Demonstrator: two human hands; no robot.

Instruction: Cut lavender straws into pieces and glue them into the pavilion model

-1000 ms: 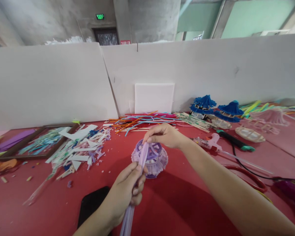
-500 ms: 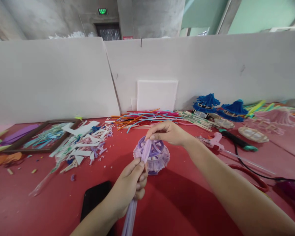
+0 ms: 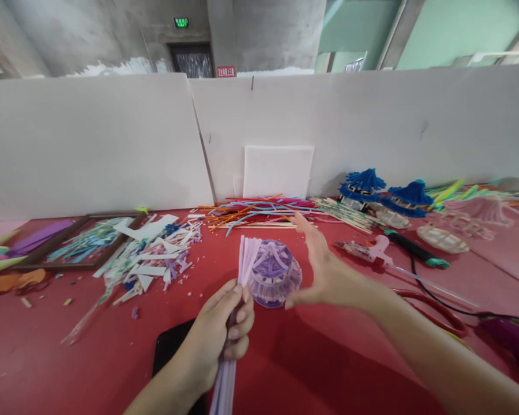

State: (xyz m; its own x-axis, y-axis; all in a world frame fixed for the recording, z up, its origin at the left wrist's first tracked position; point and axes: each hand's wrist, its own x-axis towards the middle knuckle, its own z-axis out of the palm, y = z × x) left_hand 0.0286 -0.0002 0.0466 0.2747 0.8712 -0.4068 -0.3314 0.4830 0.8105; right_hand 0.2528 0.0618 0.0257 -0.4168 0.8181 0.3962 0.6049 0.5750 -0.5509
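My left hand (image 3: 229, 325) is closed round a bundle of pale lilac pipe cleaners (image 3: 248, 256), whose upper ends fan apart above the fist while the rest hangs down below it. Just right of the bundle stands a small round purple model (image 3: 277, 282), with a ruffled lilac skirt and crossed strips on top. My right hand (image 3: 324, 265) is open beside that model, thumb and fingers spread wide, holding nothing. I cannot tell whether its thumb touches the model's edge. The bundle hides part of the model's left side.
A black phone (image 3: 168, 346) lies under my left forearm. Left are paper scraps (image 3: 155, 259) and a brown frame (image 3: 82, 222). Coloured pipe cleaners (image 3: 259, 210) lie at the back. On the right are a pink glue gun (image 3: 378, 249), red-handled scissors (image 3: 441, 311) and blue roofed models (image 3: 363, 187).
My right hand has let go of the bundle's top and moved right, its fingers spreading. The upper ends of the bundle have fanned out, and my left hand has shifted slightly left.
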